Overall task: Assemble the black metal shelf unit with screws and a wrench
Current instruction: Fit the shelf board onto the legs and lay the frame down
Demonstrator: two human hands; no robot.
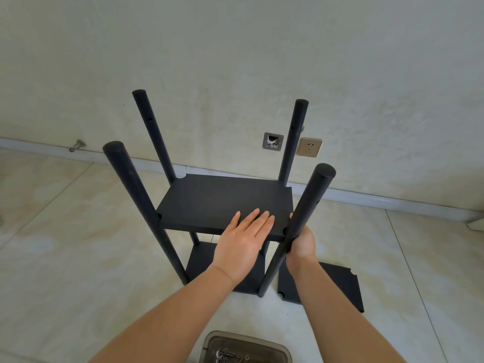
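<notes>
We find the shelf unit [222, 205] standing on the tiled floor [78, 231] near the wall [235, 48], four posts upright with their long axes vertical and capped ends up. A lower panel [201, 260] sits near the floor; a middle panel [225, 200] lies level between the posts, its long side running left to right. A third panel [332, 284] lies flat on the floor to the right, apart from the frame.

The left hand [243, 244] rests flat on the middle panel, fingers straight and close together, pressing down. The right hand [301, 242] is wrapped around the near right post [306, 218] at panel level.

We judge the step in hand to be seating the middle panel at that corner. No wrench is visible. The next move likely calls for a screw from the tray [246, 347] at the bottom edge, with the panel held level against the post hole.
</notes>
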